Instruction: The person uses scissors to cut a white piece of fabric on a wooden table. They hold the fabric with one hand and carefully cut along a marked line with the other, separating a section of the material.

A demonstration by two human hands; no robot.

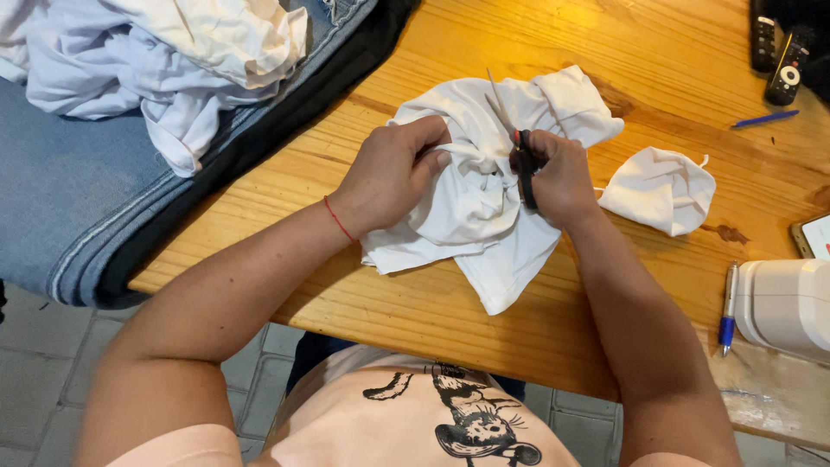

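A crumpled white cloth (471,203) lies on the wooden table (450,303) in front of me. My left hand (393,173) pinches a fold of it and holds it taut. My right hand (558,177) grips black-handled scissors (512,130), whose metal blades are parted and point away from me over the cloth. A thin red band circles my left wrist.
A smaller white cloth piece (661,190) lies to the right. Folded denim with a heap of white clothes (164,60) covers the table's left end. Two remote controls (778,52), a blue pen (765,118), another pen (728,311), a white container (787,307) and a phone (813,235) sit at the right.
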